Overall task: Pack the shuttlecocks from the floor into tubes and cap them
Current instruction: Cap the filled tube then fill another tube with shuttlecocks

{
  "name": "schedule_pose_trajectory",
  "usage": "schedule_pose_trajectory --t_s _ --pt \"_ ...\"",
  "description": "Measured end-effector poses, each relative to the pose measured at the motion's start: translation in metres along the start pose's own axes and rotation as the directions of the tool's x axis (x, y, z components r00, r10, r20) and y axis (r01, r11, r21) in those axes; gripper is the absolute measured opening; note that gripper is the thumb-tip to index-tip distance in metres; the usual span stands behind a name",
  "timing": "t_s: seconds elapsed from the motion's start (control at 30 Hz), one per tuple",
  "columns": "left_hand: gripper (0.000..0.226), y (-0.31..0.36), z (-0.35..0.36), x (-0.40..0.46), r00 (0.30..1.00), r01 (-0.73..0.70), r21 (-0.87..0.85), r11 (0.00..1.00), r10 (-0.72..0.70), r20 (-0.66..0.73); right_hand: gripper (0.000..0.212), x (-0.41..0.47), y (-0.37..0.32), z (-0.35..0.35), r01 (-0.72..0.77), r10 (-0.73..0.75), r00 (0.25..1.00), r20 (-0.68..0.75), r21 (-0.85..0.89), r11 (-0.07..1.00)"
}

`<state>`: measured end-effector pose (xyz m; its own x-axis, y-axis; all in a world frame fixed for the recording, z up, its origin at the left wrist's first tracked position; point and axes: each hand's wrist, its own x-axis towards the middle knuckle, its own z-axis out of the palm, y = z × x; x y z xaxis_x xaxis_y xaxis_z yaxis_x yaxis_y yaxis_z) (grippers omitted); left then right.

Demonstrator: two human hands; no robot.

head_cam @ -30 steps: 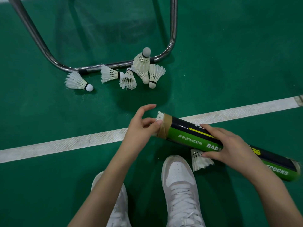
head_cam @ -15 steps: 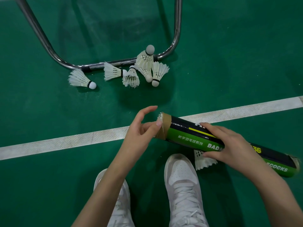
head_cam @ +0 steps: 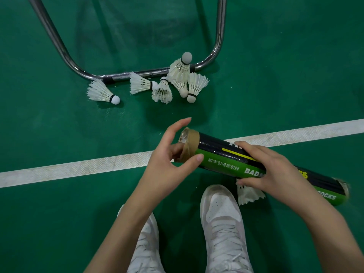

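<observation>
A black-and-green shuttlecock tube [head_cam: 222,160] lies nearly level above the floor, its taped mouth pointing left. My right hand [head_cam: 275,172] grips it round the middle. My left hand [head_cam: 173,156] is at the mouth: its middle fingers press on a shuttlecock inside, the thumb rests on the tube's side and the index finger arcs above. Several white feather shuttlecocks [head_cam: 162,91] lie in a cluster on the green floor ahead, one apart [head_cam: 102,92] to the left. Another shuttlecock [head_cam: 249,194] shows under the tube beside my right shoe.
A bent chrome pipe frame [head_cam: 78,68] rests on the floor just behind the shuttlecocks. A white court line [head_cam: 78,168] crosses the green floor under my hands. My two white shoes [head_cam: 222,223] stand at the bottom.
The feathers that stuck out of the tube's mouth have gone inside. My left thumb has come down onto the tube's side.
</observation>
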<state>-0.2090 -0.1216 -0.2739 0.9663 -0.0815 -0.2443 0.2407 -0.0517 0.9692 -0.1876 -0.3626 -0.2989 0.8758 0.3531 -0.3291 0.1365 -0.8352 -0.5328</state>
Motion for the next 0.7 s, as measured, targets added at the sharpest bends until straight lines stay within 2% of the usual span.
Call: schedule_pose_trajectory --t_s 0.43,0.7 --pt "0.078 0.011 -0.005 0.000 0.999 -0.001 0.119 0.993 -0.003 0.036 0.088 0.003 -0.005 0.003 0.016 -0.015 1.000 0.020 -0.018 1.000" --pt "0.079 0.006 -0.005 0.001 0.996 -0.017 0.075 0.997 0.011 0.086 0.088 0.004 -0.009 0.004 0.025 -0.023 0.999 0.043 -0.045 0.999"
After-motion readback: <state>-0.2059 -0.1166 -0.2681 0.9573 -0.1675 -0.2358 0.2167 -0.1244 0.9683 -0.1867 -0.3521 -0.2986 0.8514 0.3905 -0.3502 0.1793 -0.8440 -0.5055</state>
